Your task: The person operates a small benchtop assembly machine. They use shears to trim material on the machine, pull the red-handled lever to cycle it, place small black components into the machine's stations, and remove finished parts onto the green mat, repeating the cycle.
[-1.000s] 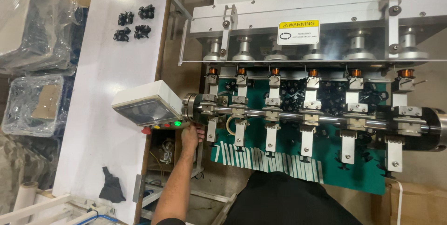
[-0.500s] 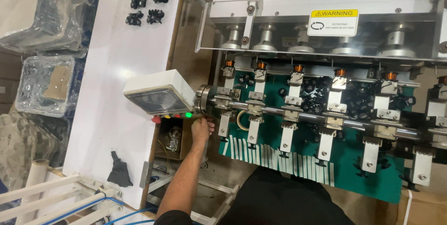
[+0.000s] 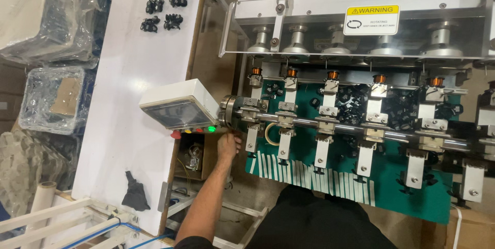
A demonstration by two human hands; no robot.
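One arm is seen reaching up from the bottom of the view, and the left hand (image 3: 228,146) is raised to the underside of the white control box (image 3: 178,105), just below the lit green button (image 3: 211,129) at the box's lower edge. Whether the fingers are pressed on the button or merely curled beside it cannot be told; nothing is seen to be held in the hand. The right hand is not shown.

Beside the green button, a red button (image 3: 176,134) and smaller ones are set along the same edge. The control box is mounted at the left end of a steel shaft (image 3: 340,128), which is run across a winding machine (image 3: 371,32). Along the shaft a row of metal clamps (image 3: 323,143) is hung over a green mat (image 3: 392,197). Above them, small copper-wound coils (image 3: 333,75) are seated under a row of spindles. A yellow-and-white warning label (image 3: 372,19) is fixed to the machine's upper housing.

To the left, a white tabletop (image 3: 124,125) is seen, with four clusters of small black parts (image 3: 165,14) laid at its far end and a black scrap (image 3: 135,192) near its close end. Plastic-wrapped trays (image 3: 51,99) are stacked further left.
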